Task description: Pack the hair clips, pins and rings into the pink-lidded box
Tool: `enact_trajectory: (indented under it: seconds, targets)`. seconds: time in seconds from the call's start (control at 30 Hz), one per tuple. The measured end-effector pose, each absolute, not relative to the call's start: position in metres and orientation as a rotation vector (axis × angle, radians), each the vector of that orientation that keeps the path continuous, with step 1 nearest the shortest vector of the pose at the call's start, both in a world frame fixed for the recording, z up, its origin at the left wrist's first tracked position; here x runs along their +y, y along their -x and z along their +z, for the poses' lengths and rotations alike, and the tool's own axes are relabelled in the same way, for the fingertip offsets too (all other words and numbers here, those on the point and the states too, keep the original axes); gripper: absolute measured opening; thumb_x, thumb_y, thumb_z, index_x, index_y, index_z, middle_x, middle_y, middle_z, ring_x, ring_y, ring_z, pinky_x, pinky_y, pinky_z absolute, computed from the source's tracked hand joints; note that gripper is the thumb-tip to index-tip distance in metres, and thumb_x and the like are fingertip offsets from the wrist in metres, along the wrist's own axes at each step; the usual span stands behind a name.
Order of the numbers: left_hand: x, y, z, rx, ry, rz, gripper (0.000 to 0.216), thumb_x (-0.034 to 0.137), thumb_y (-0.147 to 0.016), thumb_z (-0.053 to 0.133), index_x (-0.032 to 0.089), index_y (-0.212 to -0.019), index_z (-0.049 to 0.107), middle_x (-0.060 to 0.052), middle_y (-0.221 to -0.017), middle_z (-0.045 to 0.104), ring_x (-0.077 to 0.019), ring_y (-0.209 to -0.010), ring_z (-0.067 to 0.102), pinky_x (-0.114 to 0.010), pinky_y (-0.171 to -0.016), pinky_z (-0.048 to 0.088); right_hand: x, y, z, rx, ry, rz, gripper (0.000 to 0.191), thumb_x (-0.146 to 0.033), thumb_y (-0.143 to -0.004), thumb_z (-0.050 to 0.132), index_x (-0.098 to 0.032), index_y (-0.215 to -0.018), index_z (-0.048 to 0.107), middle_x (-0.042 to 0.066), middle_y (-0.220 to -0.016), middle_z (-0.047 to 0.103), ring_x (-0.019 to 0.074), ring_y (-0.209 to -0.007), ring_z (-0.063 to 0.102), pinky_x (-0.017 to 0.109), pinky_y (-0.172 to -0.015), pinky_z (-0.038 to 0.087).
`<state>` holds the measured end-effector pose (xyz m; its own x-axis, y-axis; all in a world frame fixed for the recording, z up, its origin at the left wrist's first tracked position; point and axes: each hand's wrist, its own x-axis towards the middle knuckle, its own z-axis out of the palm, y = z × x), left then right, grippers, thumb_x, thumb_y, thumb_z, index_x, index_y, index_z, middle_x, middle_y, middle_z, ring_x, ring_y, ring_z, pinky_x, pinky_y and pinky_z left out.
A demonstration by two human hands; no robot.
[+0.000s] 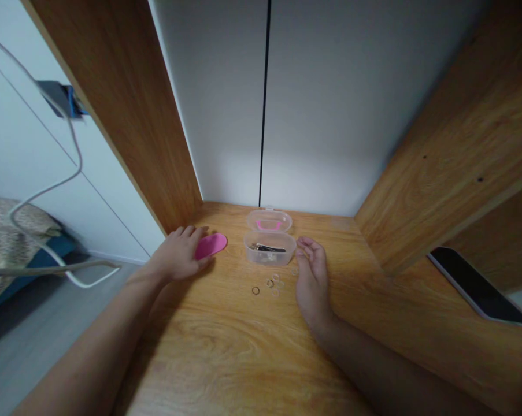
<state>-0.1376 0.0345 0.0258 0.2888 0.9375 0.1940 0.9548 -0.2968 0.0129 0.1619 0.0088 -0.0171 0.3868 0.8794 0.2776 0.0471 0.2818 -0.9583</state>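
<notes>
A small clear plastic box [269,247] stands open on the wooden desk [226,346], its lid [269,221] tipped back with a pink handle. Dark hair clips lie inside the box. Several small rings and clear elastic bands [270,284] lie loose on the desk in front of it. My left hand [179,253] rests palm down on a pink oval object [211,245] left of the box. My right hand [311,271] sits just right of the box, fingers curled, thumb and fingertips pinched close together; whether anything is between them is unclear.
Wooden side panels [130,115] wall the desk on the left and right, with a white back wall behind. A dark phone or tablet [477,286] lies on a lower shelf at the right. White cables [61,185] hang at the left over the floor.
</notes>
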Motion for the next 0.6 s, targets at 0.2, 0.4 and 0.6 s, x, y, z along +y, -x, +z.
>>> enact_trajectory:
  seconds: [0.2,0.4,0.6]
  targets:
    - [0.033,0.118,0.022,-1.778,2.464,-0.433,0.063,0.051,-0.088,0.055,0.013,-0.137,0.049,-0.017,-0.124,0.061,-0.0325,-0.110,0.061,-0.047,-0.099,0.048,0.007,-0.163,-0.016,-1.069,1.143,0.681,0.035,-0.042,-0.092,0.054,-0.023,-0.121,0.051,0.011,-0.129,0.058,0.0252,-0.124,0.054,0.050,-0.109,0.039]
    - [0.014,0.083,0.032,-1.471,2.310,-0.950,0.064,0.039,-0.091,0.057,0.017,-0.146,0.035,-0.017,-0.138,0.053,-0.0322,-0.126,0.054,-0.049,-0.106,0.047,-0.005,-0.162,0.000,-1.359,1.026,0.292,0.040,-0.026,-0.087,0.062,-0.026,-0.126,0.054,0.010,-0.132,0.053,0.0271,-0.130,0.048,0.052,-0.111,0.036]
    - [-0.007,0.059,0.031,-0.946,2.423,-1.043,0.073,0.031,-0.089,0.063,0.019,-0.152,0.029,-0.017,-0.130,0.063,-0.0312,-0.114,0.062,-0.048,-0.096,0.054,-0.015,-0.161,0.005,-1.694,0.944,0.273,0.040,-0.028,-0.089,0.068,-0.039,-0.127,0.064,0.005,-0.143,0.052,0.0293,-0.136,0.047,0.055,-0.112,0.036]
